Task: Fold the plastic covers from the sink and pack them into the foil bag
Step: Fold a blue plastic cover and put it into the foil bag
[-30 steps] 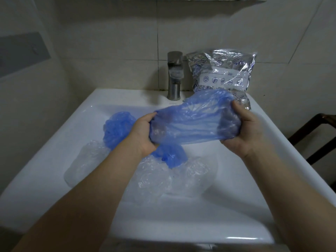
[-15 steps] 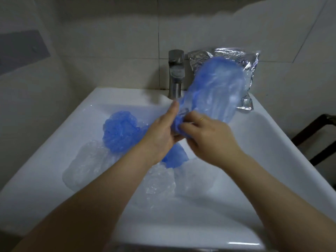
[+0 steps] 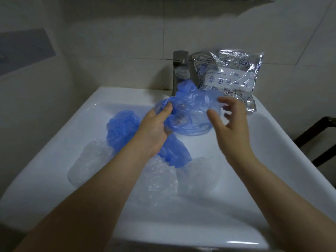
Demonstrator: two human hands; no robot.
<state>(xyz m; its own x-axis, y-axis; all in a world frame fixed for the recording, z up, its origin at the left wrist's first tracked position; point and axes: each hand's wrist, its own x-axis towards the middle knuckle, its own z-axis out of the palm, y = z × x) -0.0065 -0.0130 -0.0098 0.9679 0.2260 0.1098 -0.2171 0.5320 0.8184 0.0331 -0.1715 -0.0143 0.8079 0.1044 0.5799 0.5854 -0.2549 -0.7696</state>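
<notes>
A crumpled blue plastic cover (image 3: pixel 190 108) hangs above the white sink (image 3: pixel 54 153). My left hand (image 3: pixel 154 130) grips its left end with curled fingers and thumb. To its right, my right hand (image 3: pixel 231 120) has spread fingers at the cover's edge; its thumb and forefinger bracket the edge without gripping it. More blue covers (image 3: pixel 121 130) and several clear plastic covers (image 3: pixel 160 180) lie in the basin below. The silver foil bag (image 3: pixel 229 75) leans against the wall on the sink's back right ledge.
A metal tap (image 3: pixel 180 70) stands at the back of the sink, just left of the foil bag. Tiled walls close in behind and on the left. A dark chair frame (image 3: pixel 316 133) shows at the right edge.
The blue cover was stretched wide, then bunched upright with both hands pinching its base. Now it droops lower, my left hand alone grips it, and my right hand has let go and spread.
</notes>
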